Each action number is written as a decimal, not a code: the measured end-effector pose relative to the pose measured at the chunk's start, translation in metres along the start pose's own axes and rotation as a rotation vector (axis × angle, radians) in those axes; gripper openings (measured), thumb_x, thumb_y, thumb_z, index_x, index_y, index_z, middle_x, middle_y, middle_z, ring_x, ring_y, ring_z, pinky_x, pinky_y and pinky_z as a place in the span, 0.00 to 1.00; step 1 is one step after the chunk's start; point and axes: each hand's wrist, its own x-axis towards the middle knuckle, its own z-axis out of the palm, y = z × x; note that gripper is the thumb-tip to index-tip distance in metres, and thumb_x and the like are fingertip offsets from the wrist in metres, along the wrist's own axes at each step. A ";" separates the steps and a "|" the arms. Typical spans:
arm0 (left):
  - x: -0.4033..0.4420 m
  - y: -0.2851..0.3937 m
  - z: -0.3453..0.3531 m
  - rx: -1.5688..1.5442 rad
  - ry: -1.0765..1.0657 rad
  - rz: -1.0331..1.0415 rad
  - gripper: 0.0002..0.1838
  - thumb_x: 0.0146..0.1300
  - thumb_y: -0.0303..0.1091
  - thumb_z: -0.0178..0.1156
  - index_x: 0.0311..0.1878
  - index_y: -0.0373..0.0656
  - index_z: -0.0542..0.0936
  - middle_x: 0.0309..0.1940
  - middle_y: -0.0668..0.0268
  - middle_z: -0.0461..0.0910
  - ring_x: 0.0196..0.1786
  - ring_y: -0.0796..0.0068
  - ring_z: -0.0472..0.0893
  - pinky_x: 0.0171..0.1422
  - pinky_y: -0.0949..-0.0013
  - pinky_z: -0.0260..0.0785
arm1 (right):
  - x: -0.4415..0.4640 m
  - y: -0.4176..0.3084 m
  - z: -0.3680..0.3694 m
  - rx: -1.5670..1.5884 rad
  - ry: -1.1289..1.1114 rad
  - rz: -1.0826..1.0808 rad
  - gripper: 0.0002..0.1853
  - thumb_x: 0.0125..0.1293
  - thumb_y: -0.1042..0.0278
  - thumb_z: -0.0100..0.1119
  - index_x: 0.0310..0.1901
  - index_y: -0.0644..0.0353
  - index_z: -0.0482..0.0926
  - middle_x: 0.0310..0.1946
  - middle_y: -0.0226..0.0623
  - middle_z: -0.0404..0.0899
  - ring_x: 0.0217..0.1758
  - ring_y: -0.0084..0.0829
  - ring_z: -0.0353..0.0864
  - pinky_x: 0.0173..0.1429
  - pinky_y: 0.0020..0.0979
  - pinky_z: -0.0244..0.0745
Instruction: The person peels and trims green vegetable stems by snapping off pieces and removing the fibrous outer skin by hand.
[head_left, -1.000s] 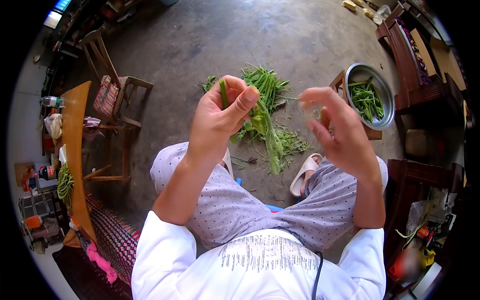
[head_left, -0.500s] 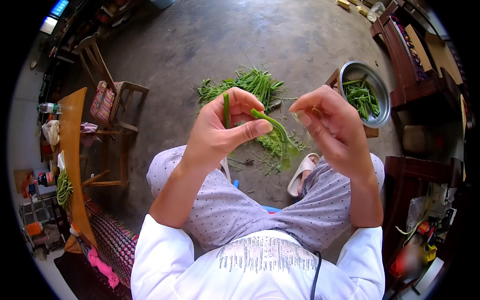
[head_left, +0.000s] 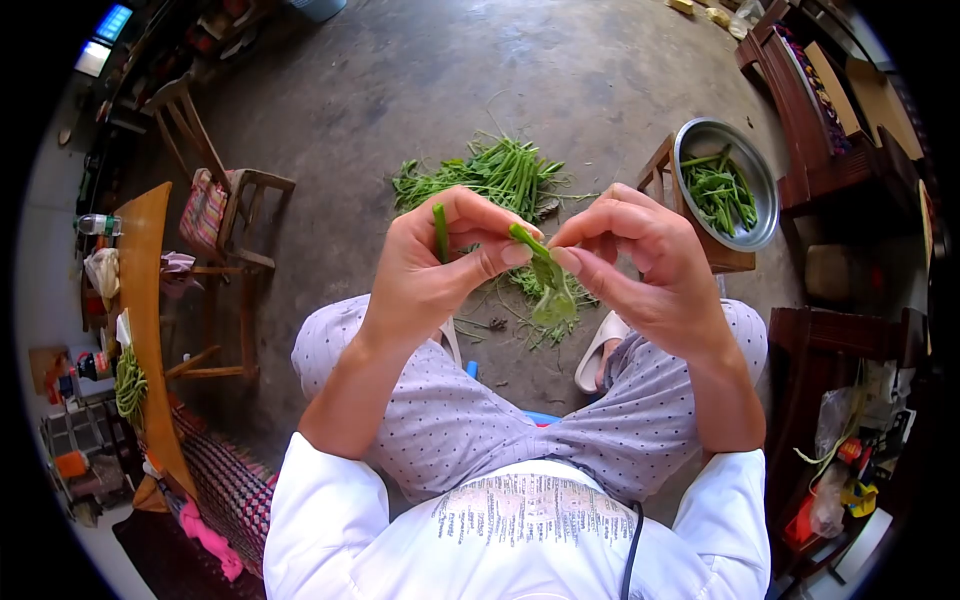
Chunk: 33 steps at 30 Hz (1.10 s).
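Observation:
My left hand (head_left: 445, 255) pinches a leafy green vegetable stem (head_left: 540, 265) between thumb and fingertips, its pale, limp leaf drooping below. A second short piece of green stem (head_left: 440, 232) stands up between the palm and fingers of that hand. From the other side my right hand (head_left: 640, 262) closes thumb and forefinger at the leafy stem, close to the left fingertips. Beyond the hands, on the floor, lies a pile of green stems (head_left: 500, 170). Thin trimmings (head_left: 545, 325) are scattered nearer the feet, partly hidden by the hands.
To the right, a metal basin (head_left: 768, 215) of green stems rests on a wooden stool (head_left: 735, 262). A wooden chair (head_left: 250, 180) and a table edge (head_left: 150, 300) are on the left. Dark wooden furniture (head_left: 840, 335) stands at the right. Sandals (head_left: 597, 355) are on the feet below.
My right hand has moved left, from apart to a pinch at the leafy stem. My left hand has shifted slightly left, still holding both pieces. The leaf now hangs closer to upright.

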 end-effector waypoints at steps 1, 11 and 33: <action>0.001 -0.001 0.001 -0.004 0.004 0.060 0.09 0.59 0.18 0.66 0.43 0.35 0.79 0.39 0.63 0.83 0.42 0.77 0.83 0.50 0.74 0.78 | 0.000 0.000 0.001 0.001 0.003 0.000 0.05 0.58 0.78 0.67 0.38 0.63 0.84 0.27 0.30 0.75 0.26 0.18 0.72 0.31 0.22 0.68; 0.002 -0.002 0.004 0.137 0.031 0.144 0.08 0.55 0.17 0.68 0.37 0.37 0.82 0.36 0.65 0.79 0.40 0.79 0.77 0.46 0.77 0.70 | 0.000 -0.003 0.004 -0.008 0.063 -0.023 0.04 0.59 0.76 0.68 0.37 0.62 0.85 0.26 0.33 0.76 0.26 0.22 0.75 0.31 0.24 0.71; 0.004 -0.012 0.001 0.160 0.003 0.222 0.11 0.55 0.11 0.65 0.36 0.38 0.83 0.36 0.65 0.80 0.40 0.79 0.81 0.42 0.78 0.75 | -0.001 -0.006 0.005 -0.023 0.056 -0.072 0.04 0.57 0.76 0.64 0.34 0.65 0.82 0.27 0.35 0.75 0.27 0.25 0.77 0.33 0.26 0.73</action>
